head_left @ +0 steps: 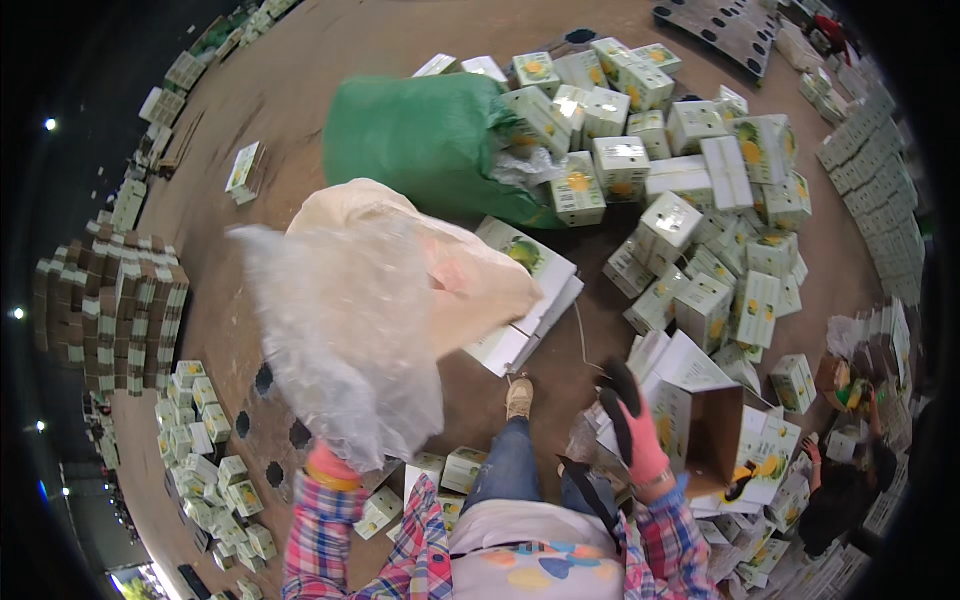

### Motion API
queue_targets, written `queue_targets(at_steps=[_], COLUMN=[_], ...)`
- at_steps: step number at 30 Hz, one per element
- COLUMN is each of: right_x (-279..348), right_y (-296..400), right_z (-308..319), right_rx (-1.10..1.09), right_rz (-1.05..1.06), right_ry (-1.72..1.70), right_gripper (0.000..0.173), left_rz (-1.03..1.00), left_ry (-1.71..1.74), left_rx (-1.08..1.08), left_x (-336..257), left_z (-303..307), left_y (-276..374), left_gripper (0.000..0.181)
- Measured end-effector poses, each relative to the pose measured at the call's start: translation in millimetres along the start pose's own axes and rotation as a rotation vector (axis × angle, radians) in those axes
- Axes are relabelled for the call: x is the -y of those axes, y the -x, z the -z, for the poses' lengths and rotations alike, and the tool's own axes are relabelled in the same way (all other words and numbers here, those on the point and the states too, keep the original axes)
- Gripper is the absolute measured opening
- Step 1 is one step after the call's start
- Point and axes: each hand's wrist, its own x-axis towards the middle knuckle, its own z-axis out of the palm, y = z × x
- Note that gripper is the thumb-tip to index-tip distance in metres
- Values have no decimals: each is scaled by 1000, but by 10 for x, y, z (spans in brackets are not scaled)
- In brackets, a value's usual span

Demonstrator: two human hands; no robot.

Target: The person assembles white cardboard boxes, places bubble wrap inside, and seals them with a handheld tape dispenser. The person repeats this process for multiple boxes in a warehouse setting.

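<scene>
A crumpled sheet of clear plastic (345, 322), seemingly bubble wrap and blurred, is gripped in my left hand (328, 461); it hides most of the fingers. Behind the sheet lies a large cream woven sack (480, 289), its mouth showing something pinkish inside. My right hand (639, 435), in a pink glove with dark fingers, is raised with fingers apart. A thin white strap (582, 337) runs close to its fingertips. To the right of that hand an open carton (712, 435) shows its brown inside. Flattened white cartons (517, 341) lie partly under the sack.
A full green sack (412, 142) lies beyond, next to a heap of fruit-printed cartons (675, 180). Stacked flat cardboard (120, 307) and more small cartons (202, 450) stand left. Dark pallet (720, 30) lies far right. Another person (844, 480) works at lower right.
</scene>
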Motion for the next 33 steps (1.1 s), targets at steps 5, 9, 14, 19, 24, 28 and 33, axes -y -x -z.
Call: queue_targets(at_steps=[5,9,14,19,24,28,33], right_x=[27,-711,-156,669,606,568,-953], right_y=[95,100,867,1447,1589,1570,1377], right_z=[-255,940,1475,2602,3657,2548,2645], right_rx=[182,315,81,-292,-701,-555,-207], right_rz=[33,-484,-56,45,19,220,-260], right_ry=[268,-565,-472,6,922,1649,2184], right_gripper=[58,35,40,42,56,73,77], left_rz=[328,505,546,713,1172,1201,534], left_ry=[443,519,456,418,518,317,17], left_rx=[144,387,445,503,795,750,1196], left_x=[769,1014,954,1363,1944,1891,2866], left_z=[-660,-1260,-1428,-1735,-2763,-2912,-2644], left_y=[957,1409,1397,1631,2508,2708,3017], left_gripper=[32,33,33,34,35,31,33])
